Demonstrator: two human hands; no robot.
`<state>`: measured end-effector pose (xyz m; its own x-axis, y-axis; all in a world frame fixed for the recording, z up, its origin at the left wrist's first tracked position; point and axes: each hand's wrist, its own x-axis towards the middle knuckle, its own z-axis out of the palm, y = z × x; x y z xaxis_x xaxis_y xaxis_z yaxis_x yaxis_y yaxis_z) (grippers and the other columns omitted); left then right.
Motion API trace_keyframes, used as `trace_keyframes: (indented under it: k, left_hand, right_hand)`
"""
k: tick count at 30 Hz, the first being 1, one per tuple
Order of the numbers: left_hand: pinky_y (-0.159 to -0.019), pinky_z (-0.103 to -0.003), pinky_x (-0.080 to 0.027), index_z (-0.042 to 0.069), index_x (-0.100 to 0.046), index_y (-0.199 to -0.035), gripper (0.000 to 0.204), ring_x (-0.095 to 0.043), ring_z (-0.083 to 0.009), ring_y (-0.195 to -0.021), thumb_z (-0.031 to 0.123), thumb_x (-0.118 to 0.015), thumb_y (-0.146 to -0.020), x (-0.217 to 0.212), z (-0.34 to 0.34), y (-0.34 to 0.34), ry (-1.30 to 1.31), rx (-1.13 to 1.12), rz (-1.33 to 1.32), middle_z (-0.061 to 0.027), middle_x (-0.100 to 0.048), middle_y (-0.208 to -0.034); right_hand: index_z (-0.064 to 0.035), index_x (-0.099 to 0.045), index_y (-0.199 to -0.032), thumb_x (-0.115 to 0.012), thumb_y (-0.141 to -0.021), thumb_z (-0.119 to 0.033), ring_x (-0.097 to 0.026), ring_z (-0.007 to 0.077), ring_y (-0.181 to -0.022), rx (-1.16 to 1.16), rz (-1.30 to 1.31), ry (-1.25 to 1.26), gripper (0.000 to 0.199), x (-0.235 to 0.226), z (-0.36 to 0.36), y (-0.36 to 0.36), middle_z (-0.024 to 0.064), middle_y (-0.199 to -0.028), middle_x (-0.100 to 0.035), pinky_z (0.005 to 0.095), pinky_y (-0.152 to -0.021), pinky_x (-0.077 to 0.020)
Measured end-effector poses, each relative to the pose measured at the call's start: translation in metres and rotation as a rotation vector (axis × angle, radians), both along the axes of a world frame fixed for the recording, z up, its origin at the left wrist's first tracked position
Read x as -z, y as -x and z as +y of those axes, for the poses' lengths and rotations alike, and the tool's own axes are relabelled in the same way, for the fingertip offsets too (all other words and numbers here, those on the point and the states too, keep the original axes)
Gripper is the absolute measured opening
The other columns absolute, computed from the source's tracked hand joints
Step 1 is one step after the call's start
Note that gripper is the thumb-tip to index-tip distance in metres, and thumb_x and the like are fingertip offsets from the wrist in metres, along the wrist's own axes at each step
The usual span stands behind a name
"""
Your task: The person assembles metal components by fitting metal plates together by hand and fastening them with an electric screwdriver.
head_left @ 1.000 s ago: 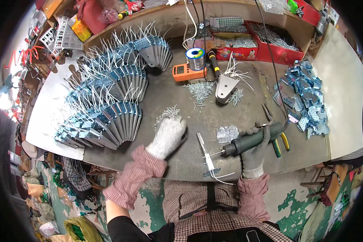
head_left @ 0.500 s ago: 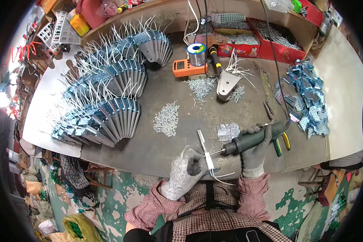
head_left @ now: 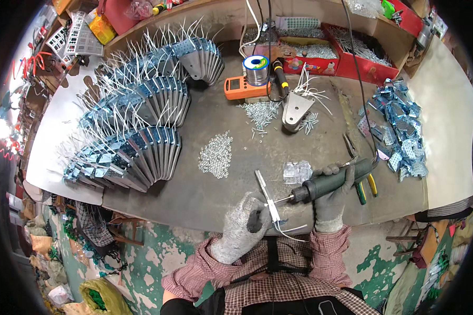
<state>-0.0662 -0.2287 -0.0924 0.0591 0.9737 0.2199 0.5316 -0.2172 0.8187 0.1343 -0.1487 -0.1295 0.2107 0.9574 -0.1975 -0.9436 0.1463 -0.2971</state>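
My left hand (head_left: 243, 228), in a grey work glove, pinches a narrow metal bracket (head_left: 262, 184) seen nearly edge-on. White wires (head_left: 293, 230) trail from its lower end. My right hand (head_left: 330, 209), also gloved, is wrapped around a dark green electric screwdriver (head_left: 332, 184) lying almost level. Its thin bit (head_left: 285, 199) points left and reaches the bracket beside my left fingers; the exact contact is too small to make out. Just beyond the screwdriver's nose lies a small stack of clear plastic pieces (head_left: 297, 172). A pile of small nuts (head_left: 215, 156) lies farther left.
Rows of wired metal brackets (head_left: 136, 152) fan out at left. Behind are loose screws (head_left: 261, 113), a solder spool (head_left: 256, 71), an orange meter (head_left: 242, 88), stacked brackets (head_left: 298, 107) and red boxes (head_left: 360, 65). Pliers (head_left: 372, 185) and blue metal pieces (head_left: 402, 126) lie right; the screwdriver's cord (head_left: 363, 94) hangs down.
Both hands keep their grips and the bit stays at the bracket. The bracket's lower end and its trailing wires have shifted slightly; little else differs.
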Motion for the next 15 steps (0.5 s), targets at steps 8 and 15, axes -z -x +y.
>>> trace_keyframes:
  k: [8, 15]
  left_hand:
    - [-0.087, -0.045, -0.051, 0.005, -0.061, -0.101, 0.016, -0.064, -0.0375, -0.107, 0.001, -0.062, -0.086, 0.027, 0.017, 0.016, -0.418, 0.097, 0.046, -0.0184, -0.066, -0.115]
    - [-0.088, -0.051, -0.05, 0.003, -0.063, -0.098, 0.019, -0.064, -0.0363, -0.112, -0.001, -0.059, -0.08, 0.028, 0.018, 0.014, -0.298, 0.187, 0.063, -0.013, -0.068, -0.115]
  right_hand:
    - [-0.0128, -0.053, -0.1, -0.061, -0.097, -0.04, -0.052, 0.0159, -0.078, -0.004, 0.137, 0.058, 0.028, 0.001, -0.001, 0.007, -0.0002, -0.082, -0.049, 0.0367, -0.085, -0.0483]
    - [-0.0141, -0.052, -0.102, -0.063, -0.095, -0.045, -0.051, 0.0137, -0.078, 0.012, 0.2, 0.023, 0.033, -0.002, -0.004, 0.014, -0.0023, -0.082, -0.047, 0.0377, -0.087, -0.0486]
